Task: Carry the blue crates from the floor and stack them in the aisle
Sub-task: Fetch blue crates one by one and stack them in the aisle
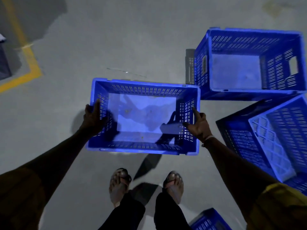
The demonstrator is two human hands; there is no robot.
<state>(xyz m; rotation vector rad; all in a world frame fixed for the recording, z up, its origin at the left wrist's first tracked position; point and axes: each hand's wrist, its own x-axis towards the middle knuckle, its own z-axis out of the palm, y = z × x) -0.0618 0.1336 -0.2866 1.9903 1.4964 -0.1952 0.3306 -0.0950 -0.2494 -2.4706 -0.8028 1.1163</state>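
An empty blue slotted crate (142, 83) sits upright in front of my feet, seen from above. My left hand (93, 117) grips its left short rim, thumb inside and fingers on the outside. My right hand (197, 125) is at the right short rim with the index finger stretched along the edge and the other fingers curled over it. Whether the crate rests on the floor or hangs just above it, I cannot tell. A second blue crate (249, 93) stands upright at the upper right. A third blue crate (272, 140) lies tipped on its side at the right.
Grey concrete floor (132, 39) spreads ahead. A yellow painted line (31, 70) runs along the left, beside a dark object at the frame's left edge. Part of another blue crate (209, 219) shows at the bottom. My sandalled feet (119, 185) stand just behind the held crate.
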